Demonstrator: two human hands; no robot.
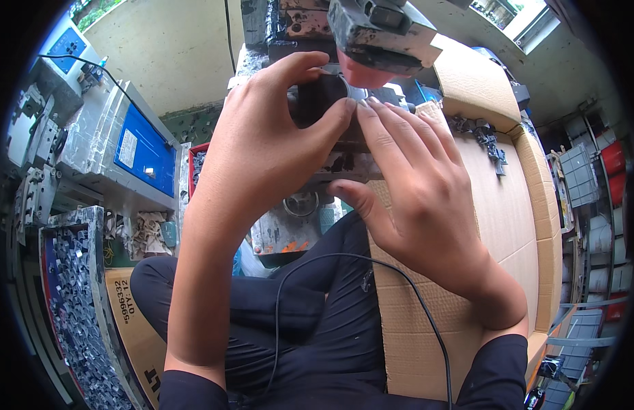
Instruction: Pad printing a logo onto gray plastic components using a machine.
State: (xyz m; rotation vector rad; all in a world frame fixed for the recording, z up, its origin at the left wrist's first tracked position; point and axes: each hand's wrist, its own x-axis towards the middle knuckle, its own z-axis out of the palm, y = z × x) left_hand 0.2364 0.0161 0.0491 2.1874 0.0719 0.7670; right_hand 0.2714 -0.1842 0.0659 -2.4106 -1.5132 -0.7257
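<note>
My left hand (265, 133) reaches up to the machine, its thumb and fingers curled around a black part (321, 96) with a curved, lighter rim. The kind of part cannot be made out. My right hand (416, 167) lies beside it, fingers stretched out together, fingertips close to the rim and to my left thumb; the thumb is spread apart. Just above the part hangs a pink, soft-looking pad (363, 70) under the grey machine head (378, 34). My fingers hide much of the holder below.
An open cardboard box (426, 328) stands at my right, with small black parts (491, 143) on its far flap. At left are a tray of many small dark pieces (78, 301) and a blue-panelled cabinet (146, 150). A black cable (344, 255) loops across my lap.
</note>
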